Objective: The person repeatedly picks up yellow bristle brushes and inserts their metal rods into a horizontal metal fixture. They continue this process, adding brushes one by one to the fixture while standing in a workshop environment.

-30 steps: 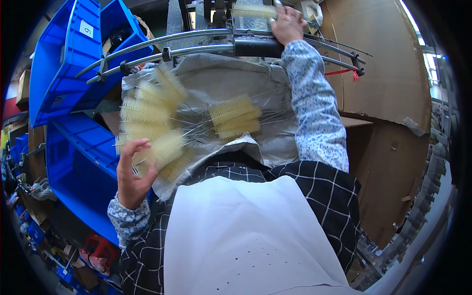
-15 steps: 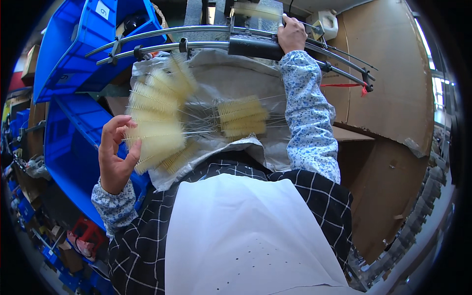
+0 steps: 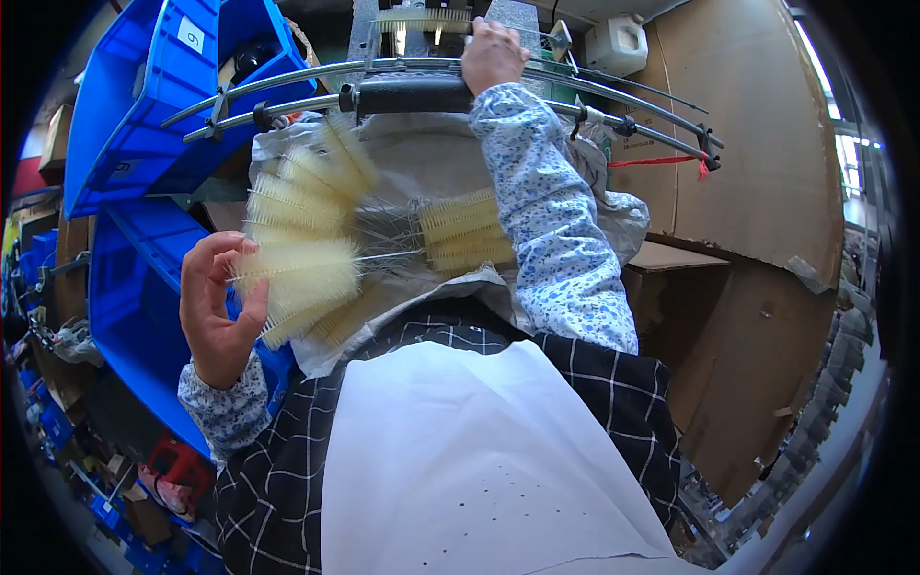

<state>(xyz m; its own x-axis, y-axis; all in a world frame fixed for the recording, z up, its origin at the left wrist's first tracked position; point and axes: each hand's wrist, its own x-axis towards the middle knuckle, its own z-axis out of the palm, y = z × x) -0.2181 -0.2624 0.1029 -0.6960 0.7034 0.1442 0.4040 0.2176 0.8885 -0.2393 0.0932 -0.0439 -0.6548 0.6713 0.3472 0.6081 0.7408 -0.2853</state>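
Observation:
My left hand pinches the outer end of a cream bristle tube brush, whose wire stem points right. Behind it, more cream brushes fan out across a pale cloth. A second bundle of brushes lies to the right, its bristle heads partly behind my right sleeve. My right hand is closed over the right end of a black sleeve on two metal rails. Just beyond the rails another brush lies crosswise, its wire running right past my fingers.
Blue plastic bins stand at the left, one below the other. Large cardboard sheets and an open carton are on the right. A white plastic container sits behind the rails. A red strip hangs at the rails' right end.
My right hand has slid left along the rails, with the black sleeve and the brush beyond. My left hand still holds the brush and has shifted slightly left.

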